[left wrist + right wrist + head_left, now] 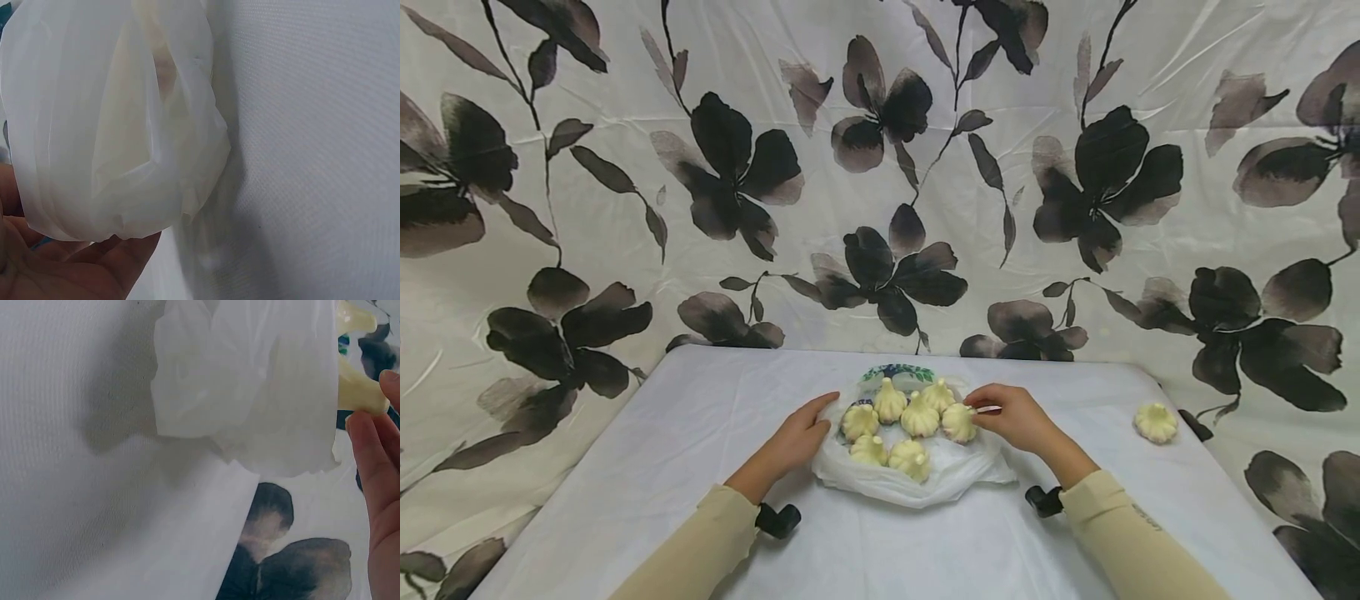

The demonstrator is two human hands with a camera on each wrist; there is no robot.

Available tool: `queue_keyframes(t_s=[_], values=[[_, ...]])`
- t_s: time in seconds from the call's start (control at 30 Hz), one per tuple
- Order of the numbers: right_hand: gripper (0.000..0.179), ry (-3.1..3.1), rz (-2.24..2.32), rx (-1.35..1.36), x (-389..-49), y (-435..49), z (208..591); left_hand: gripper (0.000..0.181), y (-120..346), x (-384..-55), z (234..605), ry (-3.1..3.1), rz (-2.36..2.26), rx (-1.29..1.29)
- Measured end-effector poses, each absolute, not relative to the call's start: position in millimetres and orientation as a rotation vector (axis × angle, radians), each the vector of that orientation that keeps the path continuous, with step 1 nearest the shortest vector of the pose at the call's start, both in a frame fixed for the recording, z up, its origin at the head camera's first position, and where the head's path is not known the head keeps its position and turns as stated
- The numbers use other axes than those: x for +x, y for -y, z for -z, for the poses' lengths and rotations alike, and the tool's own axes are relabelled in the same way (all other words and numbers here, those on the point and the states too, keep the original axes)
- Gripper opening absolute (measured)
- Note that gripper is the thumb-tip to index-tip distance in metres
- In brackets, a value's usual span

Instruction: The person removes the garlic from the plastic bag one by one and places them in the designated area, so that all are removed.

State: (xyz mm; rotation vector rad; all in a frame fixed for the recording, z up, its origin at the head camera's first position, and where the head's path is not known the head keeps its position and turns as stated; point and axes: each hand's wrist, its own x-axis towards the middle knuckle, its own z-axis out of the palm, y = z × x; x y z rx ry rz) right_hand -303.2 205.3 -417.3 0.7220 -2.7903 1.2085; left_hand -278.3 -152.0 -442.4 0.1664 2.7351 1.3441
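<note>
A white plastic bag (910,492) lies on the table with its mouth spread, and several pale garlic bulbs sit in it. My right hand (1017,417) pinches the stem of the rightmost garlic bulb (958,423) at the bag's right side. The right wrist view shows that stem (361,392) between the thumb and fingers, with the bag wall hiding the rest of the bulb. At the left side, my left hand (796,435) grips the bag's edge. In the left wrist view its fingers (128,265) are partly behind the bag (119,125).
One garlic bulb (1155,423) lies apart near the right edge of the white-covered table (647,467). Green and blue print (898,372) shows at the bag's far side. A floral curtain (880,192) hangs behind the table.
</note>
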Motion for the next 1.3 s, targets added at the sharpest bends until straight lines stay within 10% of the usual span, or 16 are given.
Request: queue_keyframes(t_s=[1.3], values=[[0.022,2.716,-0.985,0.768,-294.4,-204.9,393.4,0.053,154.9,-279.3,438.7,-2.734,-1.326,0.171]])
